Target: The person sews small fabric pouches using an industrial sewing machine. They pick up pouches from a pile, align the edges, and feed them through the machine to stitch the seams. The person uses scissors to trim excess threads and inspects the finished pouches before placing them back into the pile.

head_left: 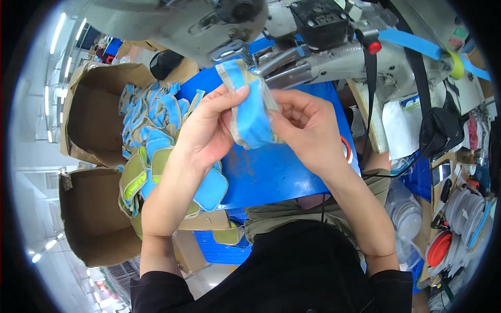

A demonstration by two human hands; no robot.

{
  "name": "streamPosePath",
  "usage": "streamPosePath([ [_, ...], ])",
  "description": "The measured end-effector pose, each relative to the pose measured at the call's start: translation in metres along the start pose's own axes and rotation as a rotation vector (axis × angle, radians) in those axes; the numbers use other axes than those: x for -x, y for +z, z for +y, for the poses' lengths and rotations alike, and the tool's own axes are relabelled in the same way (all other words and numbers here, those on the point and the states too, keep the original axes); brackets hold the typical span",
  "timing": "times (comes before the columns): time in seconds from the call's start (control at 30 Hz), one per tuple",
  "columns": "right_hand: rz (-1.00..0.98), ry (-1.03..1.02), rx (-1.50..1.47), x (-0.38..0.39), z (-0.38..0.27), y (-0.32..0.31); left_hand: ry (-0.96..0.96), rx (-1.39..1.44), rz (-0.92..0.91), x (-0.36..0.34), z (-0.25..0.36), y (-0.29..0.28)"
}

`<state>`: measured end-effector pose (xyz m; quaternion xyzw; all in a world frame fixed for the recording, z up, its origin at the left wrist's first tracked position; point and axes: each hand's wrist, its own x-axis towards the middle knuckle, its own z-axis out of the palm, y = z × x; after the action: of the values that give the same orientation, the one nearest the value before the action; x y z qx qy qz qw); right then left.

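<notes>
A blue fabric piece with beige edging is held up in front of the sewing machine. My left hand grips its left side, the thumb lying over the front and the fingers behind. At its right edge, my right hand pinches the beige border between thumb and curled fingers. The cloth is folded and curved, so its far side is hidden. Beneath both hands lies the blue table.
Left of the table lies a pile of blue edged pieces, with green-and-blue pieces nearer. Two cardboard boxes stand beyond. A red button sits on the machine, and blue tape runs at upper right. Reels stack at right.
</notes>
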<state>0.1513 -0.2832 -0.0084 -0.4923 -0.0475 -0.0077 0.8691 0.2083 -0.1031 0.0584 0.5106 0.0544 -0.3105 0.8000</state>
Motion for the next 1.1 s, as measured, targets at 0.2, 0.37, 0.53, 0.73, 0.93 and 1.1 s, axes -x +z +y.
streamPosePath([
  [0.2, -0.041, 0.031, 0.026, 0.005, 0.001, 0.0, -0.109, 0.227, -0.038, -0.001, -0.003, -0.016],
  [0.37, 0.025, -0.033, -0.033, 0.003, 0.008, 0.003, -0.094, 0.222, 0.051, 0.003, -0.002, -0.008],
  [0.53, 0.015, -0.006, 0.003, 0.006, 0.008, 0.0, 0.102, -0.046, 0.107, 0.008, -0.009, 0.017],
  [0.73, -0.004, -0.051, 0.042, 0.006, 0.013, -0.004, 0.194, -0.153, 0.152, 0.001, -0.015, 0.02],
  [0.93, -0.005, -0.009, -0.011, 0.008, 0.012, -0.002, 0.218, -0.135, 0.193, -0.001, -0.017, 0.023],
  [1.1, -0.003, -0.017, 0.023, 0.013, 0.009, 0.0, 0.198, -0.109, 0.213, 0.0, -0.016, 0.022],
])
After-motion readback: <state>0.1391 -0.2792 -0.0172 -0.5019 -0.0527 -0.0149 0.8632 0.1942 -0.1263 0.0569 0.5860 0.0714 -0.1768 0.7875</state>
